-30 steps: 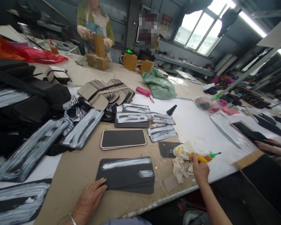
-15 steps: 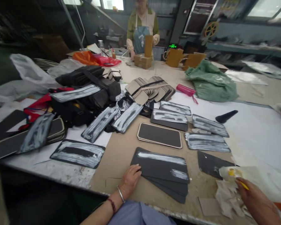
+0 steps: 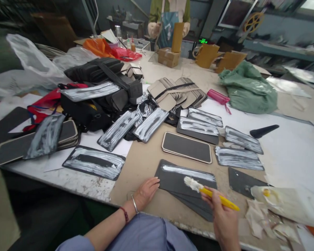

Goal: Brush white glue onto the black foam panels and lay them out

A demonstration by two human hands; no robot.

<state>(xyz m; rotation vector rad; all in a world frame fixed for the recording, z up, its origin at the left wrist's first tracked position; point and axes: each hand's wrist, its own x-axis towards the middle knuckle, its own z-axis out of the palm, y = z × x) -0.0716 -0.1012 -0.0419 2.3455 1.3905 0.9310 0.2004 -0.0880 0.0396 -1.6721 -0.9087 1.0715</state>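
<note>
In my right hand is a brush with a yellow handle, its bristles loaded with thick white paste. The bristles are over the top black panel of a small fanned stack, which bears a white streak along its far edge. My left hand lies with fingers stretched out, the tips at that panel's left corner. Beyond the stack is a black panel with a beige border, on others like it. A white container with paste in its mouth lies at the right, beside a bare black panel.
Several paste-smeared panels lie around the brown board. Black bags are heaped at the left, with beige pieces and a green plastic bag further back. A co-worker stands across the table behind a small box.
My right hand has brought the brush from the white container leftward over the top panel, bristles now full of paste. My left hand stays at the panel's corner. The view has shifted slightly.
</note>
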